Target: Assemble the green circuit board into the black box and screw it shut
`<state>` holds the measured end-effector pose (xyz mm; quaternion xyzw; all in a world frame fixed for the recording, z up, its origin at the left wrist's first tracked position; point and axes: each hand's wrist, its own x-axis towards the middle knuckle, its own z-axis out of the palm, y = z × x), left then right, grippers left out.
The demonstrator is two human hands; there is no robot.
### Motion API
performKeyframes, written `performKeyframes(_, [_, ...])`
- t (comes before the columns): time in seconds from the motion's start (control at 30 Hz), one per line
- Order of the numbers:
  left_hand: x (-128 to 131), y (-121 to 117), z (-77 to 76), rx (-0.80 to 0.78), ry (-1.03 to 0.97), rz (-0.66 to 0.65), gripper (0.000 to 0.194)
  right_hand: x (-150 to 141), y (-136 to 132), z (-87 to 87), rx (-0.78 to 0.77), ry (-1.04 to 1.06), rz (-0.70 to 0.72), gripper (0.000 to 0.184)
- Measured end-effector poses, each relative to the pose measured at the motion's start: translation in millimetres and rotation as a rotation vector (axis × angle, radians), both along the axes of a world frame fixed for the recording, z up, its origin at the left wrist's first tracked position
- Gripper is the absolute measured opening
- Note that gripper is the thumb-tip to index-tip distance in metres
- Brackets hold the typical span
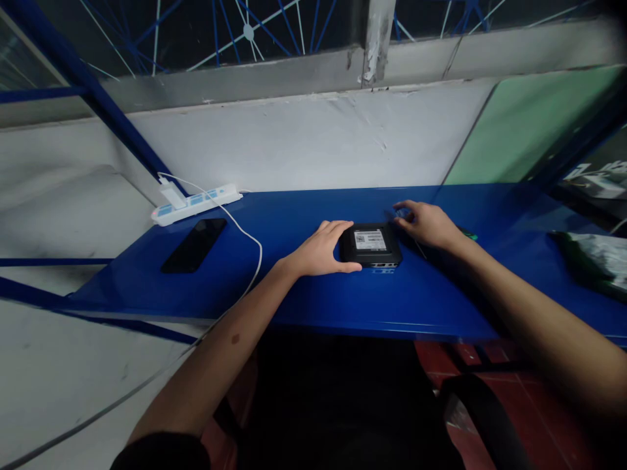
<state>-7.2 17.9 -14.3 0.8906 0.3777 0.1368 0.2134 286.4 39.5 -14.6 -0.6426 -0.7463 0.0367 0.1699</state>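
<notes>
A small black electronic box (347,251) with ports along its near side lies on the blue table, a printed white label (371,239) facing up. My left hand (321,250) clasps it from the left, with the thumb along the near side and the fingers at the far left corner. Just right of the box, my right hand (425,222) hovers with thumb and fingers curled close together. Something small and blurred shows at those fingertips; I cannot make out what it is. A thin line shows under that hand, partly hidden.
A white power strip (198,203) with a plugged-in charger (172,194) sits at the back left. Its white cable (258,245) runs across the table and under my left forearm. A black phone (194,246) lies nearby. At the right edge is a plastic bag (600,258).
</notes>
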Motion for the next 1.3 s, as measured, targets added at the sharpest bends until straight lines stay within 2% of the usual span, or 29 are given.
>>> performKeyframes(0.13, [-0.3,0.8,-0.7,-0.002,-0.015,0.003,0.107,-0.2,3.3,-5.0,-0.051,-0.075,0.009,0.048])
performKeyframes(0.23, [-0.8,1.1,-0.2,-0.005,-0.012,0.004,0.107,2.1,2.0,-0.1,-0.021,-0.084,-0.009,0.059])
performKeyframes(0.3, [-1.2,1.4,0.0,-0.001,-0.011,0.002,0.106,7.0,-0.3,7.8,0.008,-0.106,-0.092,0.066])
performKeyframes(0.4, [-1.9,2.5,-0.5,0.002,-0.008,-0.005,0.105,20.8,-3.6,23.3,0.023,-0.127,-0.262,0.056])
performKeyframes(0.47, [-2.5,3.3,-1.1,0.001,-0.006,-0.005,0.105,32.8,-4.1,31.9,-0.017,-0.137,-0.318,0.048])
performKeyframes(0.57, [-3.7,4.3,-1.2,-0.001,-0.001,0.002,0.106,50.6,-0.9,36.5,-0.125,-0.154,-0.360,0.053])
performKeyframes(0.63, [-4.7,4.6,-0.8,-0.006,-0.003,0.005,0.106,60.5,3.3,33.9,-0.226,-0.166,-0.341,0.061])
performKeyframes(0.7, [-5.5,4.8,-0.2,-0.011,-0.003,0.006,0.105,68.1,7.8,28.8,-0.323,-0.169,-0.301,0.062])
performKeyframes(0.83, [-6.2,5.0,1.2,-0.029,0.026,0.033,0.108,75.9,12.9,19.6,-0.398,-0.153,-0.233,0.038])
performKeyframes(0.9, [-6.2,5.2,1.8,-0.034,0.036,0.043,0.110,76.6,13.4,18.6,-0.385,-0.133,-0.205,0.024])
performKeyframes(0.97, [-6.3,5.3,2.2,-0.034,0.036,0.050,0.110,75.5,13.2,20.2,-0.321,-0.102,-0.193,0.021])
performKeyframes(1.1, [-7.8,5.8,2.0,-0.035,0.031,0.058,0.110,69.1,10.7,27.2,-0.163,0.026,-0.156,0.034])
performKeyframes(1.2, [-9.0,6.0,2.2,-0.034,0.030,0.066,0.110,61.8,4.3,32.7,-0.151,0.223,-0.040,0.037])
performKeyframes(1.3, [-9.6,6.0,2.7,-0.029,0.034,0.074,0.109,55.2,-4.4,39.6,-0.176,0.513,0.111,0.039])
